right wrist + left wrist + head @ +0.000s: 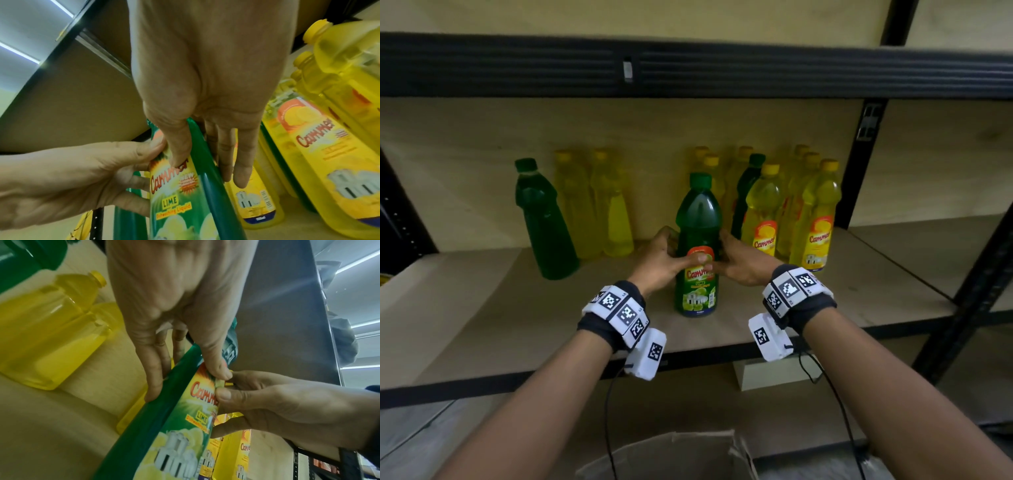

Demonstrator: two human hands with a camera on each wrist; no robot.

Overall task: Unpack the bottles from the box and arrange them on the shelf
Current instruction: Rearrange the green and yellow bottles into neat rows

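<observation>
A green lime dishwashing bottle (698, 219) with a green cap stands upright on the wooden shelf (517, 315), near its front middle. My left hand (666, 260) grips it from the left, and my right hand (736, 263) grips it from the right. Both thumbs press on the front label, almost touching. The left wrist view shows my left hand (180, 366) with its fingers along the side of the green bottle (164, 431). In the right wrist view my right hand (205, 146) clasps the same green bottle (176, 203), with its fingers behind it.
Another green bottle (541, 219) and two yellow bottles (599, 205) stand at the back left. Several yellow bottles (815, 219) and a dark green one (748, 192) crowd the right. An open cardboard box (671, 455) sits below. A black beam (688, 68) runs overhead.
</observation>
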